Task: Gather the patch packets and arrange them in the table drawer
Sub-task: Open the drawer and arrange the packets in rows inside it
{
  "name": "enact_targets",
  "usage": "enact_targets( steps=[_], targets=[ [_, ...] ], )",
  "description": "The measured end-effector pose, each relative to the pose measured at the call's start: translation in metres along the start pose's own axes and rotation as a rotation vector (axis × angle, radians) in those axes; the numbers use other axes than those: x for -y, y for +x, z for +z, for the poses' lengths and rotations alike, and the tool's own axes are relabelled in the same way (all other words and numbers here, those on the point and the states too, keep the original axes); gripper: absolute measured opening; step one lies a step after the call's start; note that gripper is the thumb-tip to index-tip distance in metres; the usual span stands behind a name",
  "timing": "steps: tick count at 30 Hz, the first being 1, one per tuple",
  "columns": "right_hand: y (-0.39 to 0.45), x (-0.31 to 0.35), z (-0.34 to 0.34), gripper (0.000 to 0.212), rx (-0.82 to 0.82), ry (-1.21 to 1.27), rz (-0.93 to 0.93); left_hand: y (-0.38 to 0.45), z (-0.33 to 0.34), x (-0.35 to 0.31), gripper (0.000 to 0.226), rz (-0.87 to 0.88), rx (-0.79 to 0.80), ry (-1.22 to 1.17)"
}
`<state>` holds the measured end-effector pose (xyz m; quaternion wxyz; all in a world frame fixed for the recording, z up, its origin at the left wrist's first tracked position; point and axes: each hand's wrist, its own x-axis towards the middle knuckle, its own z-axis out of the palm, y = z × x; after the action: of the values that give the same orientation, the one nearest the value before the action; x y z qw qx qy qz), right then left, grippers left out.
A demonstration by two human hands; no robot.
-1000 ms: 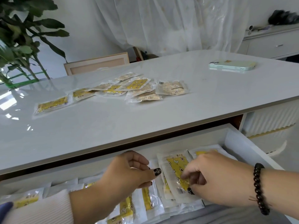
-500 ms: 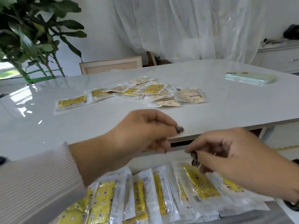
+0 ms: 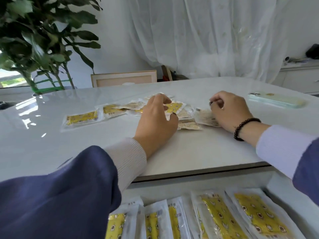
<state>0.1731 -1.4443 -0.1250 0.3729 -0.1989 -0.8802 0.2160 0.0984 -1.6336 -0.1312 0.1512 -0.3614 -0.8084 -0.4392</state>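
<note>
Reaching over the tabletop [image 3: 51,144], the left hand [image 3: 156,121] curls its fingers [image 3: 163,99] onto a yellow packet [image 3: 173,107] in the scattered patch packets [image 3: 131,107]. The right hand [image 3: 229,109], loosely curled, rests on a pale packet [image 3: 204,117] just beside; whether it pinches is unclear. Filed packets lie lengthwise in the drawer [image 3: 279,192], nearer the body.

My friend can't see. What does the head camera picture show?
A person's left hand and right hand reach onto a white table among scattered yellow patch packets, fingers curled over them. Below the table edge, an open drawer holds a row of packets. A phone lies to the right.
</note>
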Motion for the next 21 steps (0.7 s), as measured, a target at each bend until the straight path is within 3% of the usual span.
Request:
enact_targets(
  steps=[3, 5, 9, 13, 17, 19, 21],
  targets=[
    [0.004, -0.011, 0.014, 0.03, 0.27, -0.216, 0.076, 0.001, 0.008, 0.0, 0.04, 0.036, 0.072, 0.085],
    [0.002, -0.007, 0.013, 0.037, 0.412, -0.353, 0.062, 0.001, 0.009, 0.0, 0.048, 0.01, 0.222, 0.165],
    [-0.004, 0.001, 0.008, 0.051, 0.465, -0.405, 0.06, 0.0, 0.002, -0.002, 0.038, -0.021, 0.419, 0.309],
    [-0.009, 0.005, 0.003, 0.066, 0.533, -0.373, 0.065, -0.013, -0.031, 0.007, 0.037, 0.021, 0.438, 0.444],
    [-0.011, 0.008, 0.0, 0.08, 0.54, -0.34, 0.078, -0.026, -0.061, 0.032, 0.025, 0.026, 0.311, 0.33],
    [-0.011, 0.008, 0.001, 0.074, 0.528, -0.345, 0.091, -0.027, -0.062, 0.04, 0.024, 0.04, 0.213, 0.224],
    [-0.011, 0.006, 0.002, 0.053, 0.491, -0.328, 0.088, -0.025, -0.06, 0.042, 0.022, 0.073, 0.118, 0.194]
  ],
)
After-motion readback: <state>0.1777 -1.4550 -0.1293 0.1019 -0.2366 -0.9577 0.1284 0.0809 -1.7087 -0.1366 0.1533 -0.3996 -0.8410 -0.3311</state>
